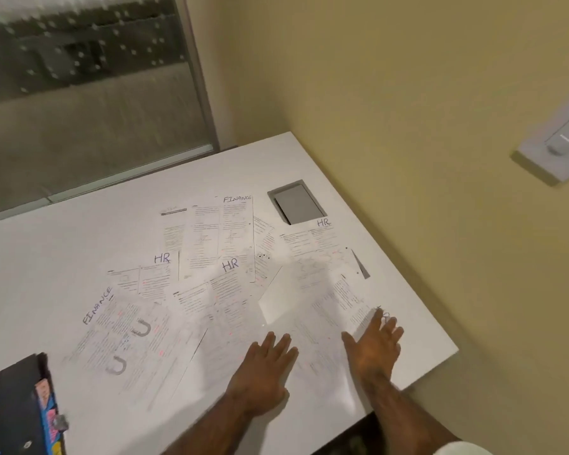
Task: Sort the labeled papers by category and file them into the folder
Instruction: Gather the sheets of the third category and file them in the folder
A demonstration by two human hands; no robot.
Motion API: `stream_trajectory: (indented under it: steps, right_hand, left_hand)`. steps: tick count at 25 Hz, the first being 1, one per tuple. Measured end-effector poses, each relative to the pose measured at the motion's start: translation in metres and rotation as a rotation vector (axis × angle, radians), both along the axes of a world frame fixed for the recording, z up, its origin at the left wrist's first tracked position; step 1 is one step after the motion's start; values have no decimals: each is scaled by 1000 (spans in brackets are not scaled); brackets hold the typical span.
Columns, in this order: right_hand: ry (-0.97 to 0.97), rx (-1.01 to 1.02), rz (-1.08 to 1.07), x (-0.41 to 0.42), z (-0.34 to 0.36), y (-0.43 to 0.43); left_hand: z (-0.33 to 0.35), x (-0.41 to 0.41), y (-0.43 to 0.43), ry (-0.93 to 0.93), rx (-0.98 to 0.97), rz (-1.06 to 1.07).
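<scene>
Several printed papers lie spread and overlapping on a white table [63,257]. Handwritten labels show on them: a FINANCE sheet [234,231] at the back, another FINANCE sheet [119,339] at the left, and HR sheets [155,274], [224,290], [316,244]. My left hand [263,372] rests flat, fingers apart, on the near papers. My right hand [375,346] lies flat with spread fingers on a sheet [326,310] near the table's right edge, covering part of its label. A dark folder [10,408] with coloured tabs lies at the near left corner.
A grey cable hatch [296,203] is set into the table behind the papers. A yellow wall runs along the table's right side, with a white wall fitting [562,142] on it. A window [86,83] stands beyond the far edge. The table's right corner is close to my right hand.
</scene>
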State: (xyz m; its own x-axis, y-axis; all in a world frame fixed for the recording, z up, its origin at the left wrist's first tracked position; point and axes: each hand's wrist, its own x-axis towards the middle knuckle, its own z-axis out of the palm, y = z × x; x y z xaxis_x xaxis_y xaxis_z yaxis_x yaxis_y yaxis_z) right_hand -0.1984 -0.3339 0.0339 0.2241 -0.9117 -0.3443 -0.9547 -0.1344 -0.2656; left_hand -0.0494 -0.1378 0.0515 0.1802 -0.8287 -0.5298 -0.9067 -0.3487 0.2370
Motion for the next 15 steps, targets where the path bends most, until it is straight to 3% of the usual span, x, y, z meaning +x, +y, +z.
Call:
stream_trajectory:
  steps: [6, 9, 15]
  right_hand:
    - [117, 26, 94, -15, -18, -30]
    - [22, -19, 138, -12, -22, -27]
    - [54, 77, -55, -14, -11, -33]
  left_hand:
    - [1, -9, -11, -66, 104, -35]
    - [0, -10, -13, -80, 97, -39]
    - [1, -16, -12, -86, 123, -12]
